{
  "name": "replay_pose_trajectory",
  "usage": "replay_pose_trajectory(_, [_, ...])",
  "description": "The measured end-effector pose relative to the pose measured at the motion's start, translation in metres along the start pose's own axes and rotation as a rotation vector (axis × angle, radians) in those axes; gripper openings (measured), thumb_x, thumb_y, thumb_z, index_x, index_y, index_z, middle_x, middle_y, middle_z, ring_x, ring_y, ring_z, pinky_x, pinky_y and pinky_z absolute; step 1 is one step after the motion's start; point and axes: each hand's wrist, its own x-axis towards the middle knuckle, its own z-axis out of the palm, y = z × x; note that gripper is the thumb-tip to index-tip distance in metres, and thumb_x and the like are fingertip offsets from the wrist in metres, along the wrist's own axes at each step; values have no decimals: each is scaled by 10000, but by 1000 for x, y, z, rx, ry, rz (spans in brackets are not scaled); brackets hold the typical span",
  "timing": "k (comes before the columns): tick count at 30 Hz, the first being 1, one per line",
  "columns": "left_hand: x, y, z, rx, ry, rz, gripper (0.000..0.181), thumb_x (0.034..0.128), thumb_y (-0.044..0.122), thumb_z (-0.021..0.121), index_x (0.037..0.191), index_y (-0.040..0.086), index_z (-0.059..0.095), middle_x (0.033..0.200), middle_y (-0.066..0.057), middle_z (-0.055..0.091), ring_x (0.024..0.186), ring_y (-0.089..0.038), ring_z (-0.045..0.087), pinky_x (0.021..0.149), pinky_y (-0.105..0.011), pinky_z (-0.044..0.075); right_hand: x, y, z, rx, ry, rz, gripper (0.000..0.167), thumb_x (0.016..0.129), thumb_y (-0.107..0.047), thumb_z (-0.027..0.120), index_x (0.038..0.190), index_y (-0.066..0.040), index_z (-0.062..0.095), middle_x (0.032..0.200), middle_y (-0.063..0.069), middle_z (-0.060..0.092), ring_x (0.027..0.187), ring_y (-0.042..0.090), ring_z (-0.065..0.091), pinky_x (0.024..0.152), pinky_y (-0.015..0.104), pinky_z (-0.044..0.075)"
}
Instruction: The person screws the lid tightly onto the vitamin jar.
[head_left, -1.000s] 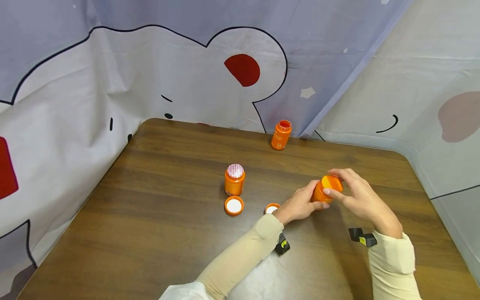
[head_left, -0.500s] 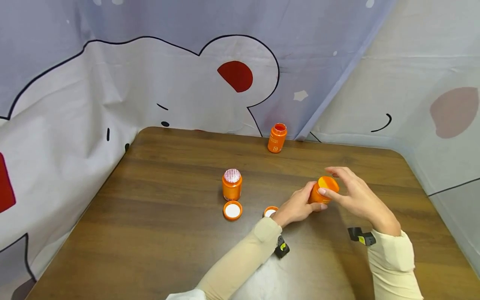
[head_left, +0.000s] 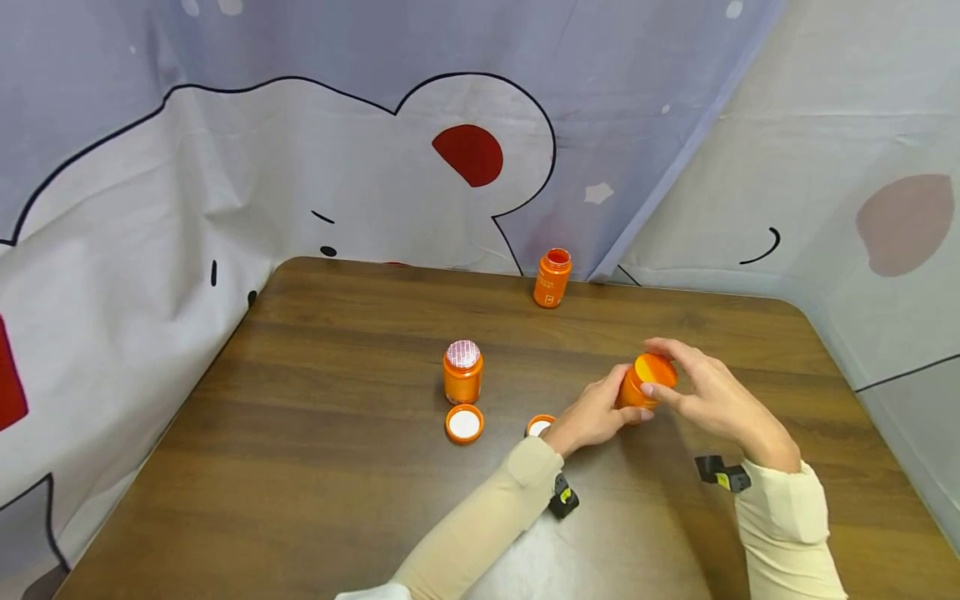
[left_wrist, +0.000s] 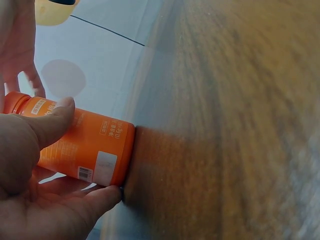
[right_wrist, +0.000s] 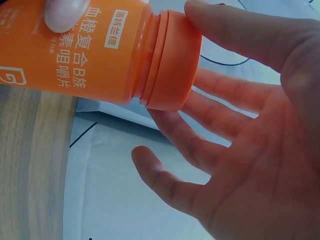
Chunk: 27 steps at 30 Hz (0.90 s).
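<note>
An orange pill bottle (head_left: 633, 397) stands on the table at the right, and my left hand (head_left: 596, 412) grips its body. In the left wrist view the thumb lies across the bottle's printed side and fingers pass beneath it. My right hand (head_left: 716, 404) is at the top, thumb and fingers about the orange cap (right_wrist: 175, 60). The right wrist view shows the thumb on the cap's rim, fingers on its far side and the little finger off it. The cap sits on the bottle's neck.
A second orange bottle (head_left: 462, 382) with a printed foil seal stands mid-table, an upturned cap (head_left: 464, 425) before it. Another upturned cap (head_left: 539, 425) is partly hidden by my left wrist. An open orange bottle (head_left: 552, 279) stands by the back edge, near the curtain (head_left: 360, 167).
The right fingers lifted off the cap half a second ago and are now back round it. My left hand keeps its grip on the bottle. The head view has shifted slightly.
</note>
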Motion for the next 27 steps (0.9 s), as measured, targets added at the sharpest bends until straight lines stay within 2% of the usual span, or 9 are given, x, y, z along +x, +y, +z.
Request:
replay_pose_trajectory(6, [0,0,0,-9,-2,-12,608,819,392,663,1331,234,377,1161,46,557,938,-52,528,824,-192,423,2,2,2,-15,34,-1,509,833,-277,680,1237,-28,496,1185,135,562,1069,308,518,868,477,382])
replay_pose_trajectory(13, [0,0,0,-7,-8,-16,595,817,411,655,1318,241,383,1158,54,558,939,-53,527,828,-204,425,3,2,4,-21,60,40,543,808,-331,700,1211,-26,503,1133,142,564,987,313,536,823,480,394])
replay_pose_trajectory(16, [1,1,0,-9,-9,-14,596,817,406,656,1318,237,383,1168,56,556,961,-50,529,852,-208,422,1,1,3,-13,39,56,596,803,-368,697,1242,-30,477,1169,143,532,1019,320,517,839,495,392])
replay_pose_trajectory(19, [0,1,0,-5,-10,-18,598,818,397,659,1321,231,382,1186,53,554,985,-50,528,874,-211,417,-1,0,0,23,-5,65,655,807,-382,687,1316,-61,427,1278,134,466,1123,340,464,890,535,366])
replay_pose_trajectory(24, [0,1,0,3,-8,-22,604,819,395,660,1325,225,378,1188,42,554,978,-55,527,858,-204,416,-4,-2,-3,74,-46,21,604,853,-286,654,1379,-162,384,1352,57,414,1182,276,432,910,535,366])
replay_pose_trajectory(27, [0,2,0,2,-5,-25,599,819,397,659,1321,223,380,1164,43,558,952,-56,527,838,-201,419,-3,-1,-4,71,-52,-31,557,877,-200,624,1379,-167,385,1332,51,434,1144,252,462,894,505,377])
